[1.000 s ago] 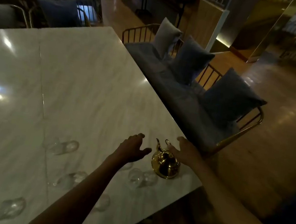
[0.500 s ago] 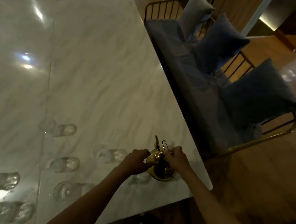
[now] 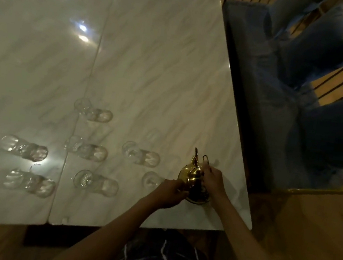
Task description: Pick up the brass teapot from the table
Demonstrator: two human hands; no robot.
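Note:
A small gold teapot (image 3: 192, 175) stands near the right front corner of the white marble table (image 3: 153, 62), its spout pointing away from me. My left hand (image 3: 171, 192) grips the pot's left side with curled fingers. My right hand (image 3: 213, 180) pinches the pot's thin wire handle on the right. A clear glass (image 3: 150, 180) stands just left of the pot, partly behind my left hand.
Several clear glasses (image 3: 89, 151) stand spread over the left and middle of the table. A grey bench (image 3: 268, 99) with blue cushions (image 3: 325, 45) runs along the table's right edge. The wooden floor (image 3: 305, 234) lies beyond the corner.
Both hands closed in from either side of the teapot and took hold of it. The camera tilted down, bringing more glasses into view.

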